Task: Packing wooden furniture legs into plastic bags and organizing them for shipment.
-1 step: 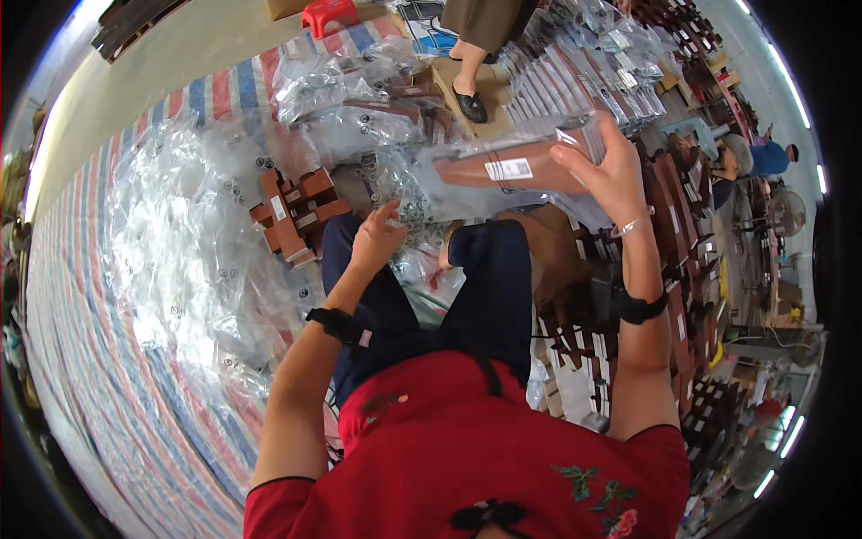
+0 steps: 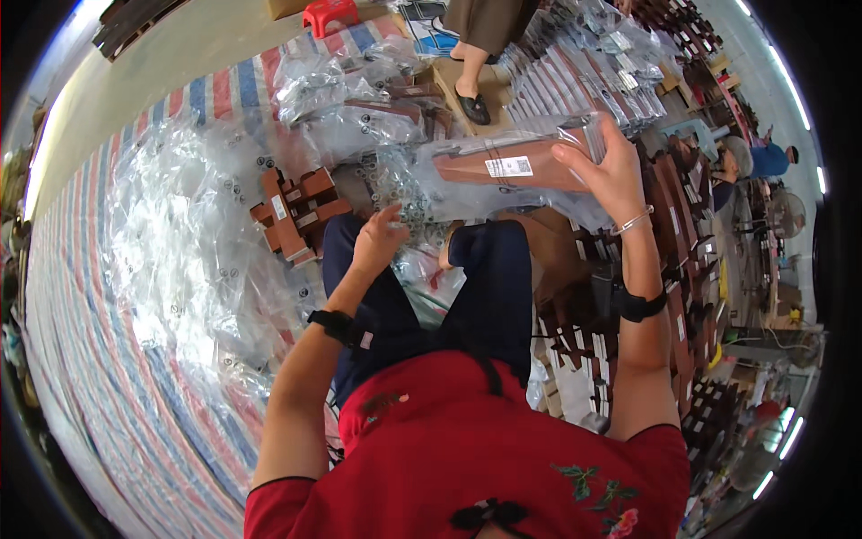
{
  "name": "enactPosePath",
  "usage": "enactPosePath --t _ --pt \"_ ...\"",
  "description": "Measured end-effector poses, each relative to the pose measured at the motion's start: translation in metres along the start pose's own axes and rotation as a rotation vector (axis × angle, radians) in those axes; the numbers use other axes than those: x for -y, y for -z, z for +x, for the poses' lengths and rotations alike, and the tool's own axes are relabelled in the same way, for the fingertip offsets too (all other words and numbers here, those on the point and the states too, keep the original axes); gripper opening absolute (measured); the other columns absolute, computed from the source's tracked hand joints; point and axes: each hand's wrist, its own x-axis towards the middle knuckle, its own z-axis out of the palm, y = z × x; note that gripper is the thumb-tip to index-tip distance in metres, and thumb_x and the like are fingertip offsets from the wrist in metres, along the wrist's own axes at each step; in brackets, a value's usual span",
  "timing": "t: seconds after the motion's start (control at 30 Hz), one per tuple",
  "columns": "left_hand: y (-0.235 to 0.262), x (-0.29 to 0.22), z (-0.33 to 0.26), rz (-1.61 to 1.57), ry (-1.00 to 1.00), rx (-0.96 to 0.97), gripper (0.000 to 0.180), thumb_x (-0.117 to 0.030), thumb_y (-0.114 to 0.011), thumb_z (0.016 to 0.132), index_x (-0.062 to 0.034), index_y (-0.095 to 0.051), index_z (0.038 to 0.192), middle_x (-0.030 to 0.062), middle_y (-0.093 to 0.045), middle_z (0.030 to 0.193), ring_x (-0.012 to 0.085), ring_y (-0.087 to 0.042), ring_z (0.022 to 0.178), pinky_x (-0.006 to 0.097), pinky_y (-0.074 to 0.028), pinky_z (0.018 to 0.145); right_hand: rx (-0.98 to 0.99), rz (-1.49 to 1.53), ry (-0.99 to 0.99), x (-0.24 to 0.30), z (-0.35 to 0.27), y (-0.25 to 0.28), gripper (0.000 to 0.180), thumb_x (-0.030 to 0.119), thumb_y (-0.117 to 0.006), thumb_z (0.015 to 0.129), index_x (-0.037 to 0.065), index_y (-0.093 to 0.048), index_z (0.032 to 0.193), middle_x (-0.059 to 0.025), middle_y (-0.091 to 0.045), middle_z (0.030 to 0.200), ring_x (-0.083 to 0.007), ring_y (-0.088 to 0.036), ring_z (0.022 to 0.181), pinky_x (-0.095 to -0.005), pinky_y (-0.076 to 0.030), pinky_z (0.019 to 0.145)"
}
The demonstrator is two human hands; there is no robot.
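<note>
My right hand point(image 2: 618, 175) is closed on the right end of a clear plastic bag with brown wooden parts point(image 2: 476, 168) in it. A white label shows on the parts, and a dark band circles them. The bag is held level above my knees. My left hand point(image 2: 382, 241) is near the bag's lower left corner, fingers slightly curled and apart, with nothing visible in it. Close to its fingertips lie many small clear packets with ring-like pieces point(image 2: 388, 184). Left of that hand is a small stack of brown wooden blocks point(image 2: 292, 211) with labels.
A heap of clear plastic bags point(image 2: 197, 251) covers part of the striped tarp point(image 2: 90, 359). Filled bags point(image 2: 359, 117) lie ahead, with rows of bagged parts point(image 2: 584, 81) beyond. Brown parts point(image 2: 691, 260) are stacked at right. Another person's foot point(image 2: 471, 103) stands ahead near a red stool point(image 2: 329, 15).
</note>
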Motion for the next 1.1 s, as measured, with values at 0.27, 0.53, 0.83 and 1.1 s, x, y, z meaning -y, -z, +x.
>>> enactPosePath --t 0.27,0.53,0.83,1.1 --pt "-0.004 -0.021 -0.018 -0.401 0.325 0.169 0.042 -0.016 -0.061 0.088 -0.0063 -0.053 0.128 0.0063 -0.062 0.110 0.0125 -0.061 0.090 0.025 -0.048 0.074 -0.101 0.399 -0.222 -0.045 -0.035 0.001 0.033 0.018 -0.070 0.082 0.000 -0.060 0.108 -0.0056 -0.065 0.098 -0.0135 -0.060 0.090 -0.0278 -0.047 0.080" --pt "0.045 -0.037 0.014 -0.719 0.294 -0.307 0.040 -0.016 -0.054 0.094 -0.0033 -0.049 0.132 0.0079 -0.055 0.122 0.0151 -0.053 0.109 0.027 -0.041 0.093 -0.217 0.908 -0.609 -0.089 -0.110 -0.002 0.030 0.014 -0.065 0.086 0.002 -0.060 0.113 -0.0048 -0.063 0.107 -0.0148 -0.060 0.097 -0.0284 -0.046 0.085" --pt "0.083 -0.047 0.018 -0.248 0.103 -0.387 0.011 -0.009 -0.062 0.088 -0.0006 -0.065 0.095 -0.0021 -0.061 0.080 0.0044 -0.055 0.075 0.020 -0.043 0.069 -0.203 0.945 -0.725 -0.094 -0.150 -0.007 0.032 0.023 -0.066 0.085 0.003 -0.061 0.109 -0.0057 -0.064 0.102 -0.0158 -0.062 0.093 -0.0287 -0.047 0.082" --pt "0.109 -0.086 0.002 -0.150 0.019 -0.329 0.013 -0.010 -0.059 0.090 -0.0004 -0.062 0.098 0.0050 -0.065 0.082 0.0103 -0.062 0.071 0.021 -0.047 0.060 -0.225 0.963 -0.757 -0.109 -0.169 -0.019 0.032 0.022 -0.066 0.085 0.002 -0.060 0.109 -0.0063 -0.063 0.103 -0.0155 -0.061 0.093 -0.0280 -0.047 0.082"
